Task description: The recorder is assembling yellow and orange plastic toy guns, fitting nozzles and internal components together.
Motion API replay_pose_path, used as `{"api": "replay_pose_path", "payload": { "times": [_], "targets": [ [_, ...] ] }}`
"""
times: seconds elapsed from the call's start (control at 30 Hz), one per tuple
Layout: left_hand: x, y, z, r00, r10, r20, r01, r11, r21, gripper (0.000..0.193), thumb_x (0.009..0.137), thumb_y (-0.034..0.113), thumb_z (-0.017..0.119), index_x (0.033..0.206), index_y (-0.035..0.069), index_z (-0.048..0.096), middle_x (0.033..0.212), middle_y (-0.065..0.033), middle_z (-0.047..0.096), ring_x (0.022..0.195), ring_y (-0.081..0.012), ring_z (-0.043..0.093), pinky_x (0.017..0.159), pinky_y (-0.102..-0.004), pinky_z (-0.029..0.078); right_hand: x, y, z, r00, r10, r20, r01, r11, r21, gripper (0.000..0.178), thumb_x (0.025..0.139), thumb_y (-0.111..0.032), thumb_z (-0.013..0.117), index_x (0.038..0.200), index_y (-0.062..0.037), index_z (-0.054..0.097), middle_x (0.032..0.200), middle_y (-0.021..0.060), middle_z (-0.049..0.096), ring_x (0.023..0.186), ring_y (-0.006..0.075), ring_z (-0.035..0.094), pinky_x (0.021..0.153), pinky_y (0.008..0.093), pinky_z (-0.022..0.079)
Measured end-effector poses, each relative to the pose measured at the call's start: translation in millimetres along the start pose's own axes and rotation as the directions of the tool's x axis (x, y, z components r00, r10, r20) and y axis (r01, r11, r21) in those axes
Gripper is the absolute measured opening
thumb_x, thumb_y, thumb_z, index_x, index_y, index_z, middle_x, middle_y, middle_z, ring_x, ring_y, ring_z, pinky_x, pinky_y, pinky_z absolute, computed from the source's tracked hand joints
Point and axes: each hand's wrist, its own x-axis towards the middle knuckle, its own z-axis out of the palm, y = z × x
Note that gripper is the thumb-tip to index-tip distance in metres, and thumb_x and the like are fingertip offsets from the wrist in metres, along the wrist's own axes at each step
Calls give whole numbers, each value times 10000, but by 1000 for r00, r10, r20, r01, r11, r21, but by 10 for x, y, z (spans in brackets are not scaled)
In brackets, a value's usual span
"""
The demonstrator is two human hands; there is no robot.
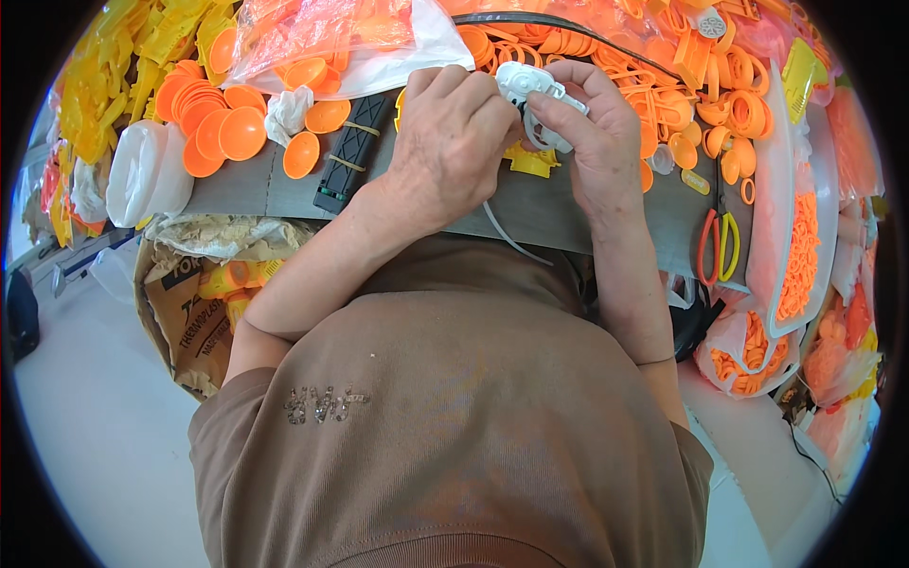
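My right hand (606,133) grips a small white plastic part (516,79) between thumb and fingers; it has rounded ends and a loop-like lower piece. My left hand (453,142) is closed right beside it, its fingers curled toward the part. What those fingers hold is hidden. Below the left hand a thin pale strip or cord (511,244) curves over the table edge; its upper end is out of sight. On the grey table (559,213), under and behind the hands, lies a yellow plastic piece (532,163).
Orange shallow cups (243,133) and a black block with rubber bands (348,159) lie left. Orange rings and cups (748,109) pile up right, near red-and-yellow-handled scissors (720,248). A white tray (822,180) of small orange parts stands farther right. A paper sack (194,322) sits below left.
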Motion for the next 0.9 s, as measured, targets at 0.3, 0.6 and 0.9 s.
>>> {"api": "replay_pose_path", "payload": {
  "times": [0.3,0.6,0.9],
  "targets": [
    [-70,-62,-31,993,113,-35,-114,993,-17,127,652,63,631,771,79,593,778,-23,536,728,-209,511,713,-348,375,-42,-33,104,998,-48,-48,45,997,-70,314,787,-69,655,1069,-2,533,951,62,618,814,78,569,699,218,460],
    [107,-100,-138,991,128,33,-128,992,1,313,650,62,657,953,84,581,944,-45,561,814,-224,532,732,-352,384,-107,-109,100,999,-30,41,38,971,-237,312,798,-55,642,1071,2,501,937,75,621,772,81,573,672,212,463],
    [98,-99,-168,985,157,71,-155,987,-32,455,594,-13,657,1038,49,575,994,-74,570,850,-245,541,731,-355,405,-161,-152,59,991,-30,131,71,946,-316,395,816,-104,664,1154,-1,490,1030,102,612,895,106,582,774,229,468]
  ]
}}
